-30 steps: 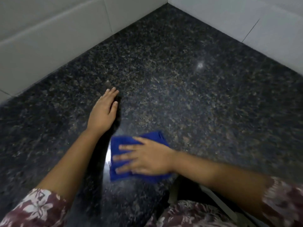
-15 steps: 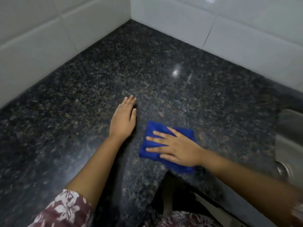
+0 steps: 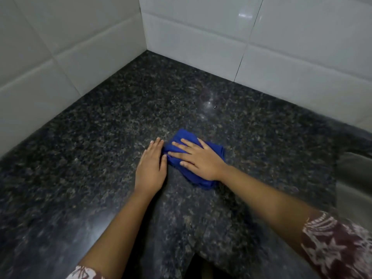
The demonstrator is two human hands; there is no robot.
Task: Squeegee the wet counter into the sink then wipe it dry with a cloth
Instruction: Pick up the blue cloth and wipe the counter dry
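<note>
A folded blue cloth [image 3: 213, 152] lies on the dark speckled granite counter [image 3: 100, 150]. My right hand [image 3: 199, 158] presses flat on top of the cloth, fingers spread and pointing left. My left hand [image 3: 151, 168] rests palm down on the bare counter just left of the cloth, fingers together, its thumb side touching the cloth's edge. The steel sink [image 3: 354, 184] shows at the right edge. No squeegee is in view.
White tiled walls [image 3: 201, 41] meet in a corner behind the counter, on the left and at the back. The counter's front edge runs below my forearms, with a dark gap [image 3: 201, 266] beneath it.
My right hand has slid the cloth away from me and toward the back of the counter. The left hand stayed flat beside it. The view has tilted up toward the wall corner.
</note>
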